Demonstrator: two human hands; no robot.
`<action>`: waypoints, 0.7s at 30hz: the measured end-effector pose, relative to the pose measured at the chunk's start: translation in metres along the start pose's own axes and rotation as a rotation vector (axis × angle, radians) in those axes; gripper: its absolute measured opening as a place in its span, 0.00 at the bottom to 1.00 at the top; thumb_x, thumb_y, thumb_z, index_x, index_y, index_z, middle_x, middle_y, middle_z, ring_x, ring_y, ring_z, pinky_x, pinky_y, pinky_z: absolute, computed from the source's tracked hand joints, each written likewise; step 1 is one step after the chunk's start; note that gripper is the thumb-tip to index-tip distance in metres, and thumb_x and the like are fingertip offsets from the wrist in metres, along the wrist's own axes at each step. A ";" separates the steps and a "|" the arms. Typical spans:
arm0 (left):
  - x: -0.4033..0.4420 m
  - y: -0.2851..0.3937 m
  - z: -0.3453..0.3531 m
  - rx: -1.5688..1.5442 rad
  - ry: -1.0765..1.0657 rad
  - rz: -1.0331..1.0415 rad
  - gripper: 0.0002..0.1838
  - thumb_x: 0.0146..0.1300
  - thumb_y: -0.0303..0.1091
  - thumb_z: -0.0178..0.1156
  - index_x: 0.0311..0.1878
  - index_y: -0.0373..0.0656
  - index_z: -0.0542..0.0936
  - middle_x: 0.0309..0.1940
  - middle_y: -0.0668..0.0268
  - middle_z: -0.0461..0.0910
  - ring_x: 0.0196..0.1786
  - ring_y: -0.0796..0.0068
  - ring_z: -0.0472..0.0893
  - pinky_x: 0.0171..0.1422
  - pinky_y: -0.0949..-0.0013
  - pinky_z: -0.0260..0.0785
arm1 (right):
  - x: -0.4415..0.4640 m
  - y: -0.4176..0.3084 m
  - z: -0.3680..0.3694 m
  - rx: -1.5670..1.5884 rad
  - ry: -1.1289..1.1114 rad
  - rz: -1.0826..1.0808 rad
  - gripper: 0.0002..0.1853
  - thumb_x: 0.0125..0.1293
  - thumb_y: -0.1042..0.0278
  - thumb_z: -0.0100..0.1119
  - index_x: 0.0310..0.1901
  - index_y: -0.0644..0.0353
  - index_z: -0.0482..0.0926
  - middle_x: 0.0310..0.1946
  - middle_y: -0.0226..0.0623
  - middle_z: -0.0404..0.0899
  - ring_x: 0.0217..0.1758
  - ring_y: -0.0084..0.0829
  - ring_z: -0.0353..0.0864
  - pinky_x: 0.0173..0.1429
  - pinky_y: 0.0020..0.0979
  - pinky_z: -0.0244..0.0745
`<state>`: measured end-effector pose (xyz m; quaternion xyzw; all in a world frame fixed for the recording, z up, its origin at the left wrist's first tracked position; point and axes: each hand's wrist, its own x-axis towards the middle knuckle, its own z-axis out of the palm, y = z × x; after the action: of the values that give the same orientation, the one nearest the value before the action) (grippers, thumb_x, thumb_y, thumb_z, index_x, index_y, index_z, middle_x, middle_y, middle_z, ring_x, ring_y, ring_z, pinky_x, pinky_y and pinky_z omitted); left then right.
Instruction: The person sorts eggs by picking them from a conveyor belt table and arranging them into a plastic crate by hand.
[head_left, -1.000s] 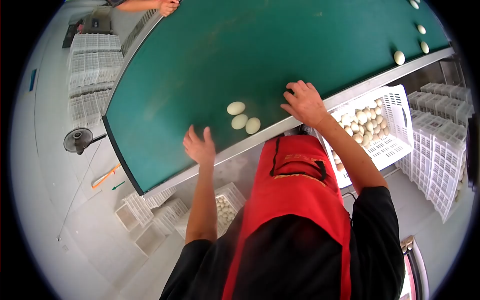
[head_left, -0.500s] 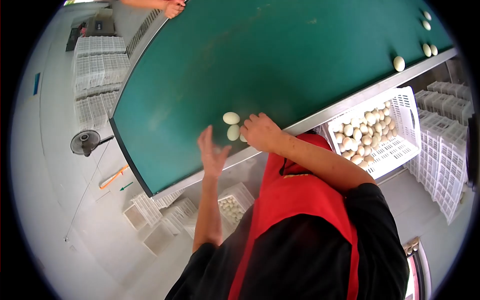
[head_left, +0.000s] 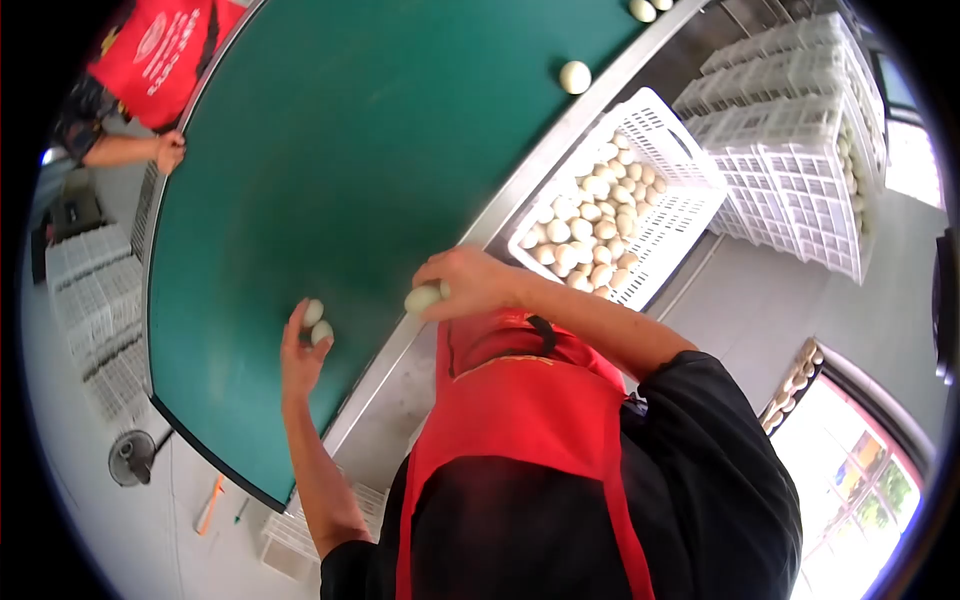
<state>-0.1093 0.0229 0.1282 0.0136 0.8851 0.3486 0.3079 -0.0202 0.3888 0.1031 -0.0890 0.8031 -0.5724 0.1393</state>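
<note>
Right fingers [head_left: 432, 270] curled round pale egg [head_left: 422, 300] | left fingers [head_left: 295, 318] parted at two eggs [head_left: 321, 333], grip unclear

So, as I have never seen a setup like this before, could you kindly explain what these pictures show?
There is no machine arm here. All the pictures come from one camera worn on a person's head, looking forward and down, so you see that person's red apron and bare arms.

In front is a green surface with a metal edge. The right hand holds a pale egg near this edge. The left hand curls around two more eggs; I cannot tell whether they are lifted. Other eggs lie farther along the edge. Beside it is a white crate, partly filled with eggs. Another person's hand is at the opposite side.
</note>
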 end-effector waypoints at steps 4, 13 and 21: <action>0.004 0.038 0.007 -0.166 -0.020 -0.238 0.39 0.61 0.23 0.67 0.76 0.60 0.71 0.52 0.64 0.80 0.36 0.74 0.85 0.34 0.70 0.76 | -0.027 -0.008 0.005 0.380 0.113 0.148 0.23 0.53 0.57 0.77 0.47 0.63 0.89 0.38 0.42 0.88 0.43 0.34 0.87 0.52 0.33 0.81; 0.008 0.081 0.054 -0.465 -0.104 -0.047 0.38 0.62 0.25 0.68 0.76 0.51 0.67 0.55 0.61 0.80 0.42 0.67 0.87 0.39 0.69 0.79 | -0.096 0.017 -0.030 0.747 0.244 0.348 0.20 0.61 0.60 0.75 0.52 0.61 0.89 0.44 0.34 0.89 0.48 0.26 0.85 0.56 0.32 0.80; 0.015 0.193 0.180 -0.510 -0.572 0.251 0.40 0.58 0.21 0.70 0.75 0.46 0.68 0.62 0.62 0.77 0.53 0.67 0.84 0.47 0.65 0.83 | -0.227 0.123 -0.114 0.646 0.887 0.672 0.17 0.67 0.60 0.67 0.49 0.65 0.89 0.40 0.33 0.87 0.43 0.25 0.82 0.52 0.28 0.78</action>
<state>-0.0587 0.2817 0.1389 0.1413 0.6401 0.5742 0.4905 0.1593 0.5994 0.0492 0.4589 0.5558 -0.6930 -0.0143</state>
